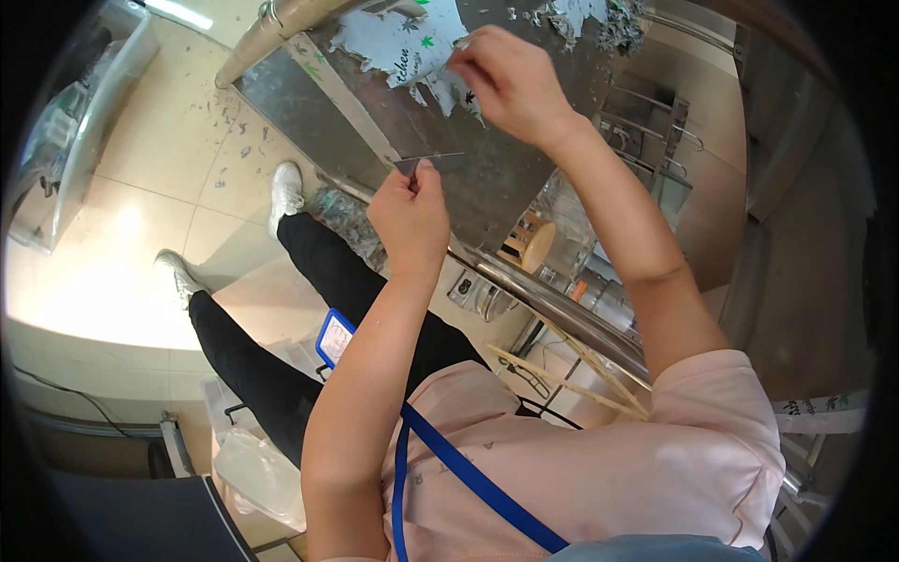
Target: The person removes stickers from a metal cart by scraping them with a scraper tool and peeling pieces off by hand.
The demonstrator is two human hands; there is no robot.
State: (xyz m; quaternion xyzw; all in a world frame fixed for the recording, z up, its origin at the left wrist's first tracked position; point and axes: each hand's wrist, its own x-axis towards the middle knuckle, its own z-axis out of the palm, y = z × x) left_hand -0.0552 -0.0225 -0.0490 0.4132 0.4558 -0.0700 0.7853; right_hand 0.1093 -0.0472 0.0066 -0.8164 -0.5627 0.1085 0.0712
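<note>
Lanyard: blue, slung across the pink shirt (581, 459); its badge (335, 335) hangs out past the left forearm, seemingly because the person leans forward.
Left hand: clenched round a blade (440, 155), thumb along the top, probably to steady something so thin.
Blade: its narrow length sticks out over the table (510, 183), apparently leaving the edge free of the fingers; whether it touches the metal, I cannot tell.
Left hand's place: above the near rim (409, 211), beside the rail (562, 314).
Right hand: arm stretched across the table, thumb and fingertips drawn together at the sheet (403, 51), seemingly pinching its torn margin (515, 89); a pinch would suit such a thin edge.
Sheet: on the table's far part, white with green leaves and dark lettering, ragged all round.
Strip: a pale, narrow length along the table's side (342, 98).
Shreds: a crumpled cluster beyond the right hand (623, 28), perhaps torn from the same covering; more bits scattered on the floor (140, 192).
Box: clear plastic, on the floor well apart from the table (94, 122).
</note>
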